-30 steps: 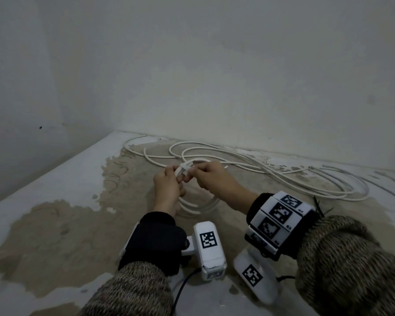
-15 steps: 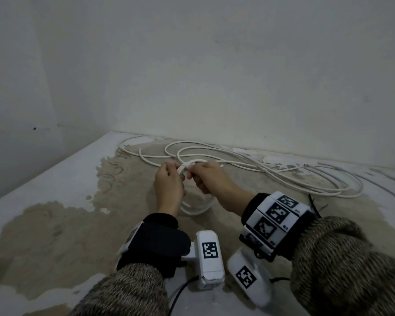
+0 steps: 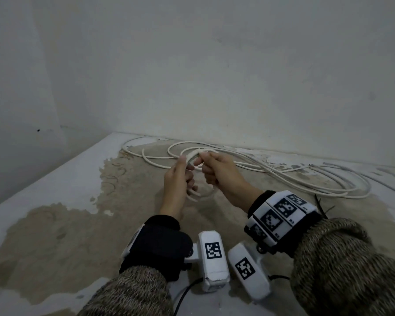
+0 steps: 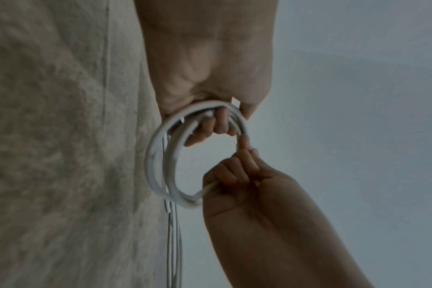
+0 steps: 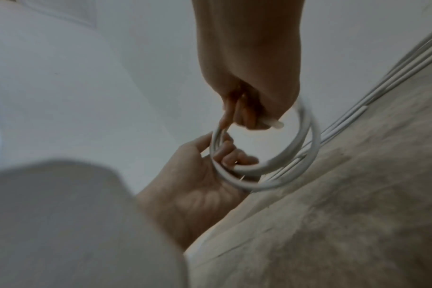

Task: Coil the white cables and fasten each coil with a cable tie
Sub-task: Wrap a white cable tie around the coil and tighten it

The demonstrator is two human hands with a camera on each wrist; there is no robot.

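A small coil of white cable (image 3: 205, 195) hangs upright between both hands above the stained floor. My left hand (image 3: 179, 176) grips the coil's left side, its fingers curled through the ring (image 4: 158, 167). On the right side my right hand (image 3: 213, 171) pinches the coil and a cable end (image 5: 271, 123) between curled fingers. The coil (image 5: 307, 140) has a few turns. A small white tab (image 4: 235, 101) pokes out by my left palm; I cannot tell what it is. More white cable (image 3: 306, 183) lies loose on the floor behind.
The loose cables (image 3: 160, 157) spread along the foot of the back wall (image 3: 214, 76), from the left corner to the far right. Thin black strips (image 3: 320, 205) stick out by my right wristband. Bare stained floor (image 3: 66, 236) lies to the left.
Both hands have risen a little with the coil and drawn slightly apart. The coil's top arc now shows between them.
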